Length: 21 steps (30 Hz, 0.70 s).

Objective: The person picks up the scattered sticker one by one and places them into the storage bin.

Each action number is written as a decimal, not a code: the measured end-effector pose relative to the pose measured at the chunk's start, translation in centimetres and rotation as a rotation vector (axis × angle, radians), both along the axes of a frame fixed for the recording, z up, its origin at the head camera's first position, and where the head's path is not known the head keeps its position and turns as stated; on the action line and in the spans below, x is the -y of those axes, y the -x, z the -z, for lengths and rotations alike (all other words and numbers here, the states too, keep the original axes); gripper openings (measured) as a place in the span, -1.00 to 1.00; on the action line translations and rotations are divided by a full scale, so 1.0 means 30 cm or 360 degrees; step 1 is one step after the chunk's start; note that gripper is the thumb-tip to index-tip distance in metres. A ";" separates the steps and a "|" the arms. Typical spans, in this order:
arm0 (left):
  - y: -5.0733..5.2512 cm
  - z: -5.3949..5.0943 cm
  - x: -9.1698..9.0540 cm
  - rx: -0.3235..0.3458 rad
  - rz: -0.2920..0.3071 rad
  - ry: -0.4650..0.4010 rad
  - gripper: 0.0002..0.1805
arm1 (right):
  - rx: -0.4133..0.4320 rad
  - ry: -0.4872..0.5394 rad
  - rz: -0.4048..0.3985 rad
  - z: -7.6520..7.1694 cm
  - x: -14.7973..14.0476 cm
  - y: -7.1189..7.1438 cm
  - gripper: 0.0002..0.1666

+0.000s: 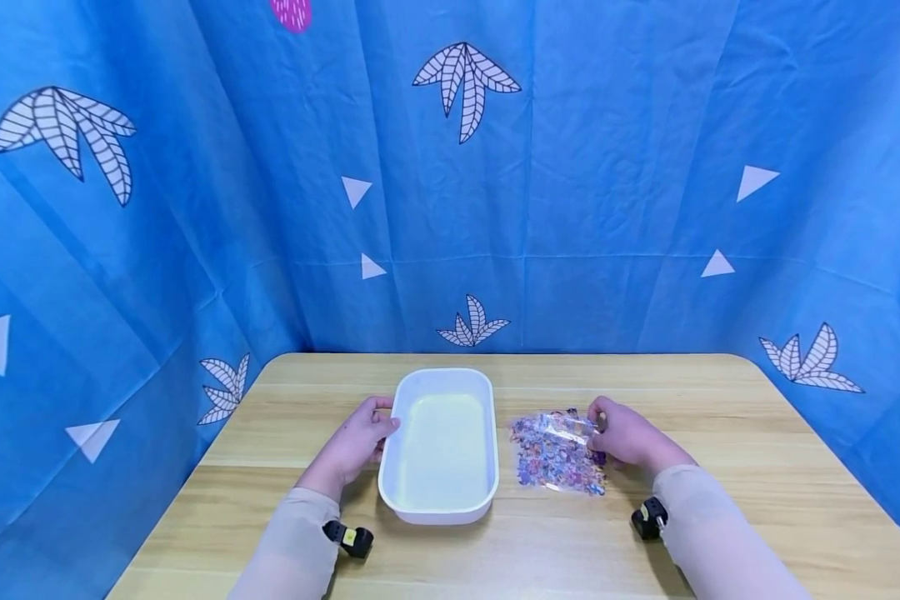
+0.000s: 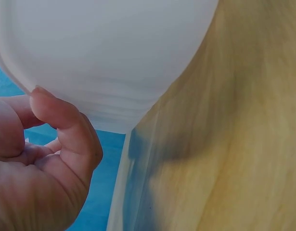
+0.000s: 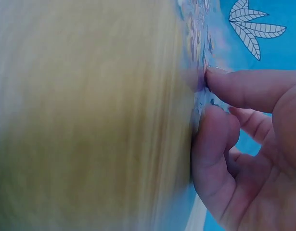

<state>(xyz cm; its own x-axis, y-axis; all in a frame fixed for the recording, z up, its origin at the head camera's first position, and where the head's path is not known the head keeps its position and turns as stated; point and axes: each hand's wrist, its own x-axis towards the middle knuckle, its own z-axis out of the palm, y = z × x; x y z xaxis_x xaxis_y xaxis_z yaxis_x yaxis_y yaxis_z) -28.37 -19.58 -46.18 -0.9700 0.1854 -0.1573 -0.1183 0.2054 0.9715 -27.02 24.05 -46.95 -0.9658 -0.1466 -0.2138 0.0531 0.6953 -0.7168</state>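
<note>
A white rectangular plastic tub (image 1: 438, 518) with rounded corners sits on the table, and nothing shows inside it. My left hand (image 1: 358, 437) grips its left side, thumb at the rim and fingers curled against the outer wall; the left wrist view shows this hand (image 2: 56, 159) at the tub's edge (image 2: 104, 72). To the right of the tub lies a flat clear plastic bag (image 1: 558, 454) full of small multicoloured pieces, which look like jigsaw pieces. My right hand (image 1: 630, 435) pinches the bag's right edge. In the right wrist view, thumb and fingertips of the hand (image 3: 249, 139) meet at the plastic.
The light wooden table (image 1: 765, 483) has rounded far corners. A blue curtain (image 1: 607, 167) with white leaf and triangle prints hangs behind it and along both sides. Small black devices are strapped to the left wrist (image 1: 348, 537) and the right wrist (image 1: 649, 518).
</note>
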 end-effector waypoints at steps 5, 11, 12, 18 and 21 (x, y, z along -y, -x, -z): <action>0.002 0.000 0.000 -0.0001 -0.0003 0.0000 -0.55 | -0.0037 0.0021 -0.0013 0.006 -0.003 0.001 -0.76; 0.000 0.005 0.005 -0.0016 0.0007 0.0013 -0.55 | -0.0046 -0.0047 0.0004 0.012 -0.005 0.008 -0.91; -0.001 0.005 0.005 -0.0015 0.0008 0.0013 -0.55 | -0.0043 -0.0053 0.0009 0.012 -0.004 0.009 -0.89; 0.000 0.006 0.009 -0.0012 0.0015 -0.0001 -0.55 | -0.0030 0.0010 0.0027 0.007 -0.004 0.002 -0.85; -0.001 0.005 0.010 -0.0020 0.0023 -0.0003 -0.54 | -0.0022 0.0036 0.0064 0.004 -0.006 -0.003 -0.83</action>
<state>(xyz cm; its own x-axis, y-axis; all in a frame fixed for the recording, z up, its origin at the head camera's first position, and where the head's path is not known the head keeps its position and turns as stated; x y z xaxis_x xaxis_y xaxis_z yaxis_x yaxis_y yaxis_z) -28.33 -19.88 -46.33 -0.9691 0.1999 -0.1448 -0.1031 0.2054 0.9732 -26.92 24.21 -47.08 -0.9738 -0.1126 -0.1974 0.0704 0.6763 -0.7332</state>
